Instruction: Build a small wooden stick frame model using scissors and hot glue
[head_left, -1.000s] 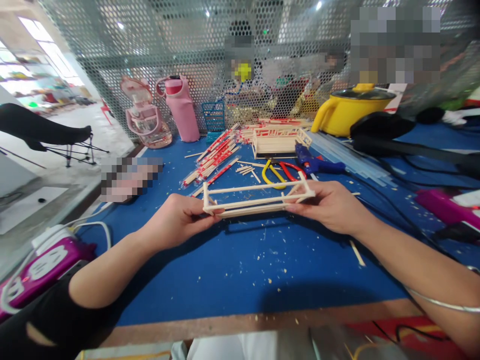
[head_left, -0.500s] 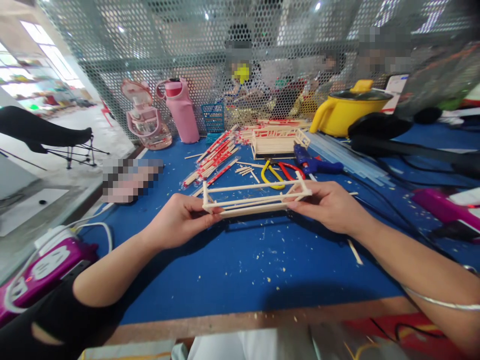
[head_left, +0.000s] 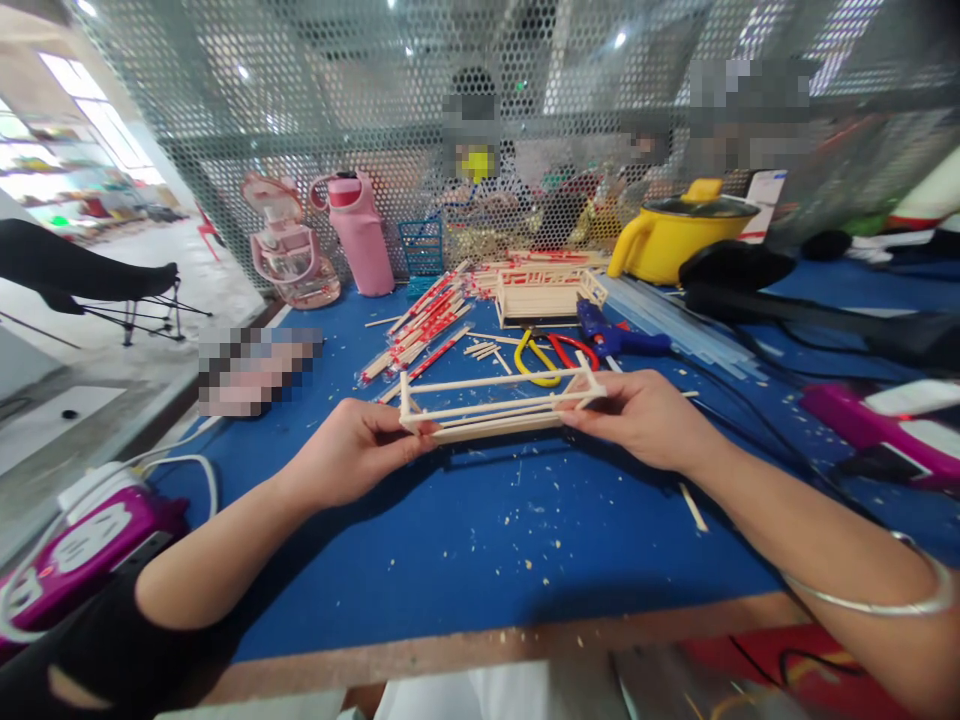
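- Holding a wooden frame (head_left: pixel 480 410) at both ends, the two hands keep it level in front of the body; taking it as the middle of the dial, the left hand (head_left: pixel 345 450) sits near 9 o'clock and the right hand (head_left: pixel 645 415) at 3.
- Left fingers are pinched on the 9 o'clock end, thumb along the near lower corner; the tips behind cannot be seen.
- Right fingers grip the 3 o'clock end, thumb low in front, the rest partly hidden behind the corner.
- It appears to be just above the blue table (head_left: pixel 450 560), with a shadow under its near side.
- Being thin sticks around gaps, it should weigh very little and feel dry rather than slippery.
- Each stick looks stiff, but the corners are probably the fragile part; twisting one end against the other could crack a joint.
- The best hold is likely low at the end corners, where several sticks meet; the long middle rails would probably bow if squeezed.
- A second frame (head_left: pixel 540 300) stands toward 1 o'clock, a glue gun (head_left: pixel 630 341) toward 2, and packs of sticks (head_left: pixel 431 325) toward 11.
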